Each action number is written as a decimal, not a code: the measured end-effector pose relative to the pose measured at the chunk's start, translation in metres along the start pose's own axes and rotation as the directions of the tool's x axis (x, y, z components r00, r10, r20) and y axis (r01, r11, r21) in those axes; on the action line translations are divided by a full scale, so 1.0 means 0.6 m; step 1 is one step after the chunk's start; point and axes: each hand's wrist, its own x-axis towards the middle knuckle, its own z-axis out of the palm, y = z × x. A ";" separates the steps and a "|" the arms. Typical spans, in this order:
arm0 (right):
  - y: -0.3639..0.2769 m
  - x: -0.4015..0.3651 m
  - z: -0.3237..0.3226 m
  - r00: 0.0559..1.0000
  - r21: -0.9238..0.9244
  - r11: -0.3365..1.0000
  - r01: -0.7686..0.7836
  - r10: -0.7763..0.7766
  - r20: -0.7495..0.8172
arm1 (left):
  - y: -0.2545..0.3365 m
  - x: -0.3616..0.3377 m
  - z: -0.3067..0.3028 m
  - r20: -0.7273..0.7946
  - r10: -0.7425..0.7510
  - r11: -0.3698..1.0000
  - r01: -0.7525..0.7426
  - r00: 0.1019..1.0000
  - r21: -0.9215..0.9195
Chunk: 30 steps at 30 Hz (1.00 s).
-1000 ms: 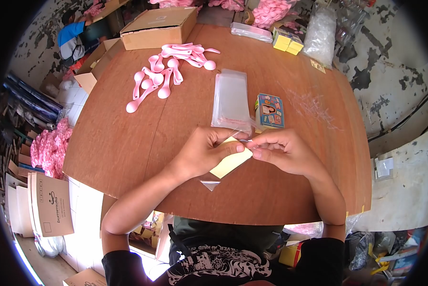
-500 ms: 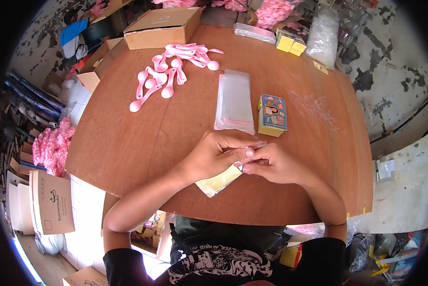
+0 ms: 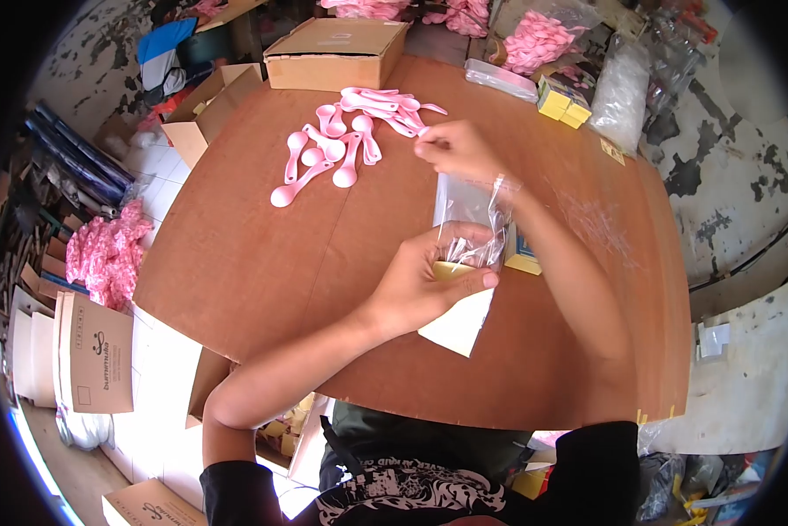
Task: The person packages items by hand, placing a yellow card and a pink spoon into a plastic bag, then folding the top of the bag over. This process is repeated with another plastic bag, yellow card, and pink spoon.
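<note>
Pink plastic spoons (image 3: pixel 345 145), heaped far across the brown wooden table (image 3: pixel 253 254), lie just left of the right hand (image 3: pixel 455 149), pinched on one handle; the left hand (image 3: pixel 424 285), nearer the body, grips a clear plastic bag (image 3: pixel 468 215).

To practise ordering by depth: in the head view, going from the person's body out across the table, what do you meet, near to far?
left hand gripping a bagged card → clear bags → right hand at the pink spoons → cardboard box at the far edge.

Wooden table (image 3: pixel 236 263) with pink spoons (image 3: pixel 348 140), box (image 3: pixel 337 54)
</note>
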 end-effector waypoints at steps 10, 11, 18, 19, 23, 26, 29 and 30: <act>-0.037 0.069 0.118 0.963 -0.446 0.856 -0.261 0.201 -0.178 | 0.008 0.001 -0.010 -0.055 -0.007 0.968 -0.007 0.998 -0.253; -0.037 0.060 0.116 0.952 -0.433 0.863 -0.259 0.154 -0.263 | 0.008 0.001 -0.011 -0.050 -0.013 0.964 -0.001 0.999 -0.264; -0.072 -0.078 -0.013 0.893 -0.109 0.994 -0.024 -0.028 -0.450 | 0.010 0.002 -0.011 -0.031 -0.029 0.988 0.023 0.999 -0.151; -0.085 -0.103 -0.044 0.891 -0.038 0.999 0.004 -0.021 -0.453 | 0.007 0.003 -0.010 -0.035 -0.024 0.994 0.019 0.999 -0.110; -0.145 -0.181 -0.143 0.815 0.229 0.968 0.103 0.050 -0.577 | 0.012 0.007 -0.009 -0.021 -0.177 0.984 0.177 0.984 0.023; -0.170 -0.215 -0.180 0.740 0.358 0.905 0.231 0.075 -0.669 | 0.008 0.011 -0.006 -0.023 -0.208 0.969 0.209 0.978 0.133; -0.180 -0.234 -0.181 0.845 0.566 0.785 0.250 0.109 -0.524 | -0.001 0.012 -0.001 -0.019 -0.180 0.968 0.180 0.984 0.173; -0.180 -0.234 -0.172 0.871 0.541 0.821 0.181 0.122 -0.477 | -0.003 0.012 0.000 -0.016 -0.179 0.968 0.179 0.984 0.175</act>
